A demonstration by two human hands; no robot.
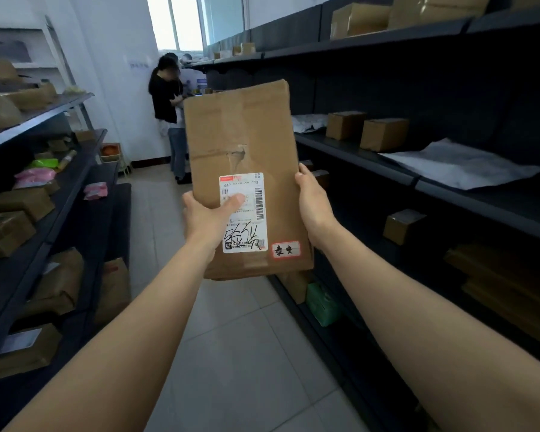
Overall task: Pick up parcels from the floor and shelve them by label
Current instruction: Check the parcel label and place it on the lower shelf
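Shelved aisle — both hands, left (pixel 205 218) and right (pixel 314 204), fingers clasping the parcel (pixel 243 145) (label up).

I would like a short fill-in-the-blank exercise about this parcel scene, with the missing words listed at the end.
1. The flat cardboard parcel is held by ____ hands.
2. The left hand rests its ____ on the white shipping label.
3. The right hand grips the parcel's ____ edge.
4. The small red-bordered sticker sits to the ____ of the shipping label.

Missing words: two; thumb; right; right
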